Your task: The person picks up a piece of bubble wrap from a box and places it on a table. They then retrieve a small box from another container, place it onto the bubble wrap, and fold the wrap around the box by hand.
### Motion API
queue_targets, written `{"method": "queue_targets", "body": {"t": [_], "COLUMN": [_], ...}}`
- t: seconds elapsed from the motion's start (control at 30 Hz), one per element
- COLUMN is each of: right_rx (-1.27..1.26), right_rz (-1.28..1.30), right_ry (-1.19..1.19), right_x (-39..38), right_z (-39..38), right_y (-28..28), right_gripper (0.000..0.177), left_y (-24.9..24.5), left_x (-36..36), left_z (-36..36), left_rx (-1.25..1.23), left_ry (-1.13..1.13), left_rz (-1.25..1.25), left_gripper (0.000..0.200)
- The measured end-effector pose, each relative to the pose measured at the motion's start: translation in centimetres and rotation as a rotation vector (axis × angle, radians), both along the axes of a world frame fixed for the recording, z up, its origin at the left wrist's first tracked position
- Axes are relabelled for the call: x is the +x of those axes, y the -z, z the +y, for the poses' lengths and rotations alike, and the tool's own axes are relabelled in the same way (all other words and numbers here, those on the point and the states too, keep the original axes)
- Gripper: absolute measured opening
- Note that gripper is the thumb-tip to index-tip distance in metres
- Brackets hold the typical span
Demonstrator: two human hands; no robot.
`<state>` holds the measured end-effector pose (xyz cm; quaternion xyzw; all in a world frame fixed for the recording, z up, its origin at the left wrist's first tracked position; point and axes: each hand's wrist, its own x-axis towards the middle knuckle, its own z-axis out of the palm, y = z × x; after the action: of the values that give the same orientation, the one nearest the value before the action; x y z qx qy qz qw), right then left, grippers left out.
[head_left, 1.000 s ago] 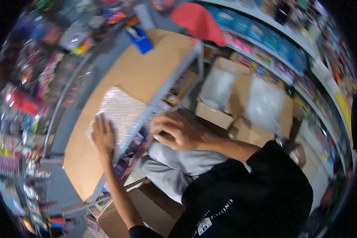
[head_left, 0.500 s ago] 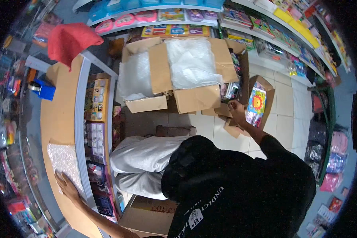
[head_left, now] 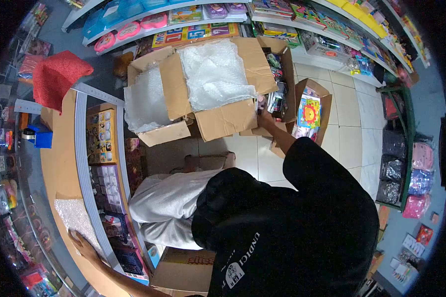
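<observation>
My left hand [head_left: 84, 243] lies flat with its fingers apart on a sheet of bubble wrap [head_left: 77, 218], on the wooden counter [head_left: 59, 171]. At the near edge of an open cardboard box [head_left: 290, 81] of small packaged goods [head_left: 277, 96], my right hand [head_left: 265, 119] reaches in. Its fingertips are partly hidden beside a small pinkish item, and whether they grip it is unclear. Close by on the left is a carton [head_left: 228, 121] with bubble wrap [head_left: 215, 74] over its top.
Right of the box stands a smaller carton [head_left: 326, 101] with a lion-picture pack [head_left: 309, 113]. A red cloth [head_left: 59, 76] and a blue tape dispenser [head_left: 40, 137] are at the upper left. Stocked shelves [head_left: 327, 59] run along the back. Another carton [head_left: 183, 277] sits at the bottom.
My right hand has moved left and inward, from the box's near corner to beside the bubble-wrapped carton. My left hand stays on the bubble wrap. The whole view has shifted.
</observation>
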<state>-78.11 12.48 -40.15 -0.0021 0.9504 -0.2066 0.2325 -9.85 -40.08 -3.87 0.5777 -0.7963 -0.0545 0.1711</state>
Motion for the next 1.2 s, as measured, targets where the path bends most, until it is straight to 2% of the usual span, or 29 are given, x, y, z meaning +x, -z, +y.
{"method": "queue_targets", "body": {"t": [0.03, 0.07, 0.2, 0.3, 0.33, 0.43, 0.47, 0.57, 0.6, 0.7, 0.73, 0.83, 0.87, 0.97, 1.07, 1.17, 1.2], "right_rx": [0.049, -0.065, -0.092, -0.188, -0.122, -0.222, -0.232, -0.452, -0.495, -0.524, -0.514, -0.684, -0.628, -0.730, -0.585, -0.668, -0.779], "right_rz": [-0.008, 0.050, 0.072, 0.167, 0.251, 0.261, 0.264, 0.427, 0.428, 0.150, 0.143, 0.000, 0.027, -0.032, -0.145, -0.163, -0.067], "right_ry": [0.012, 0.050, -0.076, -0.053, -0.019, 0.066, 0.156, 0.244, 0.271, 0.204, 0.112, -0.155, -0.181, -0.125, -0.143, 0.252, 0.205], "right_x": [0.1, 0.2, 0.1, -0.2, 0.2, 0.9, 1.4, 2.0, 2.4, 2.2, -0.2, -0.3, -0.4, -0.3, -1.1, -1.5, -3.4], "right_z": [-0.3, -0.5, -1.2, -0.3, 0.0, 1.3, 1.4, 3.1, 3.2, 2.8, 4.7, 4.9, 4.6, 4.7, 4.4, 4.5, 6.4], "right_y": [-0.2, -0.4, -3.3, -5.0, -5.3, -7.5, -8.6, -8.4, -8.8, -9.7, -1.8, -1.1, -0.8, 0.7, 1.5, 1.1, 5.5], "right_gripper": [0.102, 0.098, 0.090, 0.085, 0.079, 0.071, 0.061, 0.052, 0.049, 0.052, 0.050, 0.044, 0.039, 0.036, 0.036, 0.035, 0.035], "left_y": [0.0, -0.1, -0.2, -0.2, 0.0, 0.1, 0.1, 0.4, 0.3, -0.1, -0.2, -0.7, -0.5, 0.3, 0.0, -0.2, -0.1], "left_x": [0.0, 0.0, -0.4, -0.5, -0.2, 0.0, 0.0, 0.4, 0.1, -0.5, -0.6, -1.5, -1.0, 0.0, -0.2, -0.3, -0.1], "left_z": [0.0, 0.1, 0.1, 0.3, 0.1, -0.2, -0.1, -0.5, -0.3, 0.3, 0.4, 1.3, 1.0, 0.3, 0.3, 0.3, 0.2], "left_rx": [0.002, 0.006, 0.045, 0.033, 0.025, 0.015, 0.018, 0.014, 0.023, 0.010, 0.010, 0.014, 0.011, 0.003, -0.009, 0.000, 0.014], "left_ry": [-0.002, -0.005, -0.028, -0.007, 0.005, 0.006, 0.002, -0.009, -0.016, -0.026, -0.029, -0.043, -0.026, 0.004, -0.007, -0.017, -0.022], "left_rz": [-0.002, -0.004, 0.027, 0.029, 0.031, 0.026, 0.021, 0.034, 0.041, 0.031, 0.026, 0.012, 0.029, 0.055, 0.019, 0.002, 0.020], "left_gripper": [0.061, 0.061, 0.061, 0.061, 0.061, 0.062, 0.062, 0.063, 0.064, 0.065, 0.065, 0.065, 0.065, 0.064, 0.064, 0.064, 0.064]}}
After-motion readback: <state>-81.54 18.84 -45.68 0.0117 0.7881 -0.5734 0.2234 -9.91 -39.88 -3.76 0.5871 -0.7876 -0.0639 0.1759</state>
